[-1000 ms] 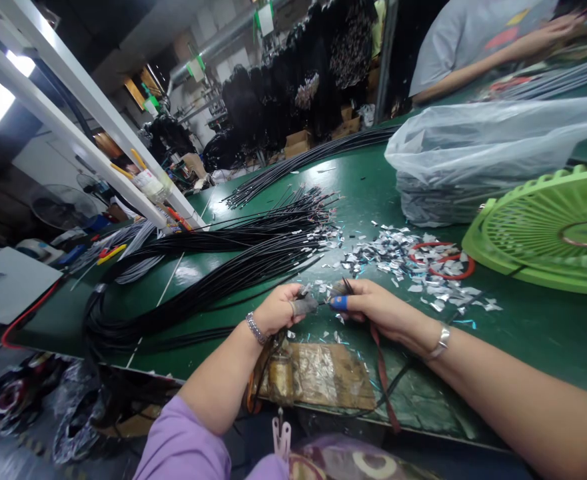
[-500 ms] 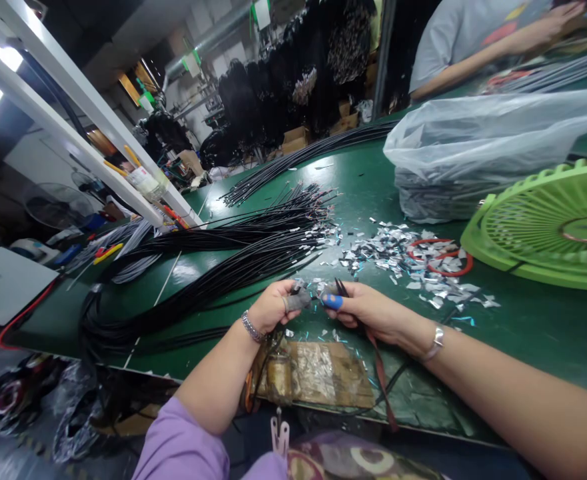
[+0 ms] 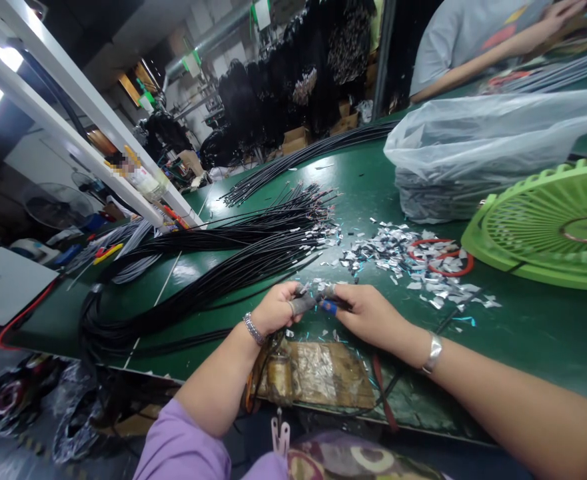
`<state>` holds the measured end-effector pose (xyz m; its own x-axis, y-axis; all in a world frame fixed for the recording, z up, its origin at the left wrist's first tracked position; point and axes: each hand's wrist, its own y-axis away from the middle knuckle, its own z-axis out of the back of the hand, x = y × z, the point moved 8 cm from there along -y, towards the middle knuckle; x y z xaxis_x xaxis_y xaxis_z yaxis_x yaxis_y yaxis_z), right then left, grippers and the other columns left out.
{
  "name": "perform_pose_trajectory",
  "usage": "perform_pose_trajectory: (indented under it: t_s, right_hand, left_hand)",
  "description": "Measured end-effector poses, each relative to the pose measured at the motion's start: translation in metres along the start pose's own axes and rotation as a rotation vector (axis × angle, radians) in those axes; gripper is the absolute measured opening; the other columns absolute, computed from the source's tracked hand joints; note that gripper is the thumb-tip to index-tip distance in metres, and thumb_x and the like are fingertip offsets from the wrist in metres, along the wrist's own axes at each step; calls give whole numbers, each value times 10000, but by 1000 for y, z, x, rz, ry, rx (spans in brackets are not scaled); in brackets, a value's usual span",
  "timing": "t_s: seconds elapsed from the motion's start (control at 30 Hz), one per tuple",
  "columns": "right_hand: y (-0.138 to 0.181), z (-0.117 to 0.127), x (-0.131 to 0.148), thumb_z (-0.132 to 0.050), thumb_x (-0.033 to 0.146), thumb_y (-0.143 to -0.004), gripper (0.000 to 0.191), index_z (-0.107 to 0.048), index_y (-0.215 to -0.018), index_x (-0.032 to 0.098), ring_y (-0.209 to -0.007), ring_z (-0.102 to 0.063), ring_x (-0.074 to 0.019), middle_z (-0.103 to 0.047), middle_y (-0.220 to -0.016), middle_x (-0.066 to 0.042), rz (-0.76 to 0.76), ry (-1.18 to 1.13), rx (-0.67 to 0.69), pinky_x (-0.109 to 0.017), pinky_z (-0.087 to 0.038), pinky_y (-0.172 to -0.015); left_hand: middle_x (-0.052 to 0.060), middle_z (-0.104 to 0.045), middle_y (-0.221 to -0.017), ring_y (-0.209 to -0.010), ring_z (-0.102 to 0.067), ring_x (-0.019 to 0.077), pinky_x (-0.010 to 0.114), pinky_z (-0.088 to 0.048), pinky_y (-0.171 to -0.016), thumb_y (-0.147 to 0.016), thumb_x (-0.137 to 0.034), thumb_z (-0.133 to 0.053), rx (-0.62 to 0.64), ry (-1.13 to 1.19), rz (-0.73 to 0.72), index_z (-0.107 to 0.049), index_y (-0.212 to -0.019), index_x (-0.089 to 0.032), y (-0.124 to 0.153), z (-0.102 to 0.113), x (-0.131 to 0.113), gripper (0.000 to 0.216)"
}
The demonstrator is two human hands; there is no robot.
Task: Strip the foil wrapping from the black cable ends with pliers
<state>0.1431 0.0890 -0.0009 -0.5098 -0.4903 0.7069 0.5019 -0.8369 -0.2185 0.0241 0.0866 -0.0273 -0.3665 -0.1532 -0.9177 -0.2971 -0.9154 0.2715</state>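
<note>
My left hand, with grey tape on a finger, is closed in a pinch around what looks like the end of a thin black cable, mostly covered by the fingers. Right beside it, my right hand is closed too, blue tape on the thumb and grey tape on a fingertip. Its fingertips meet those of the left hand. Whatever lies in the right fingers is hidden. Under the hands is a taped cardboard piece. A bundle of black cables lies to the left, stripped ends pointing right.
Silvery foil scraps and a red ring lie beyond my right hand. A green fan and a clear plastic bag stand at the right. More black cables lie behind. A co-worker sits across the table.
My right hand has turned, and its fingertips have moved in against the left ones. The dark pointed tips that stuck up from it no longer show. My left hand has hardly moved.
</note>
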Motion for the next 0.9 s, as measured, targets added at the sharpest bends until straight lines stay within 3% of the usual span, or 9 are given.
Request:
perform_pose_trajectory:
  t_s: [0.1, 0.2, 0.27, 0.4, 0.47, 0.53, 0.67, 0.73, 0.9]
  right_hand:
    - [0, 2, -1, -500, 84, -650, 141, -489, -574, 202, -608, -523, -174, -585, -610, -36, -48, 284, 49, -270, -299, -546]
    - [0, 5, -4, -501, 92, -635, 155, -448, -542, 204, -584, -502, -165, -555, -575, -24, -103, 270, 77, -270, -276, -537]
    - [1, -1, -5, -519, 173, -664, 177, -423, -519, 206, -526, -452, -140, -515, -527, -2, -103, 5, 156, -263, -275, -518]
    - [11, -32, 4, -596, 445, -645, 273, -501, -592, 195, -400, -348, -84, -503, -470, 33, -143, -736, 482, -231, -249, -431]
    - [13, -40, 6, -609, 501, -612, 328, -505, -603, 190, -363, -294, -65, -486, -442, 44, -185, -886, 536, -221, -217, -401]
    - [10, -39, 2, -600, 460, -631, 293, -487, -582, 194, -370, -313, -70, -484, -444, 38, -200, -790, 496, -220, -235, -403]
    - [-5, -3, -5, -568, 180, -635, 198, -414, -512, 200, -525, -461, -125, -528, -534, -6, -112, -40, 124, -244, -299, -494]
    - [-4, 6, -1, -547, 141, -637, 196, -411, -511, 201, -551, -469, -137, -536, -547, -13, -88, 94, 55, -255, -301, -508]
    - [8, -15, 3, -621, 444, -654, 267, -533, -602, 197, -431, -412, -104, -532, -484, 20, -143, -696, 437, -241, -290, -431]
  left_hand:
    - [-30, -494, -568, -511, -403, 78, 209, -319, -511, -747, -382, -607, -76, -287, -196, -532, -716, -157, 5, 0, -14, 239]
    - [-10, -505, -613, -592, -419, 104, 232, -330, -591, -749, -243, -582, -135, -523, -316, -554, -683, -162, 12, -1, -25, 109]
    - [-7, -497, -603, -581, -422, 106, 236, -336, -589, -760, -286, -584, -92, -479, -322, -564, -672, -162, 14, -1, -26, 153]
    - [-6, -508, -556, -458, -430, 95, 232, -344, -479, -664, -574, -646, 256, -101, -145, -562, -690, -153, 11, -13, -11, 430]
    - [-12, -496, -519, -415, -419, 90, 228, -332, -437, -596, -645, -660, 348, -11, -70, -540, -669, -152, 9, -17, -4, 513]
    - [-19, -489, -507, -417, -408, 83, 221, -322, -435, -603, -622, -666, 302, -39, -77, -534, -658, -151, 4, -13, -3, 493]
    - [-32, -468, -498, -473, -386, 74, 203, -283, -463, -692, -464, -648, 30, -242, -162, -517, -613, -154, -2, -1, -10, 346]
    - [-40, -445, -481, -464, -368, 68, 199, -267, -452, -699, -476, -638, -7, -225, -151, -496, -598, -158, 0, -1, -12, 363]
    - [-69, -403, -424, -345, -285, 31, 188, -186, -361, -592, -636, -670, 147, 72, -22, -512, -668, -149, 7, -7, -9, 518]
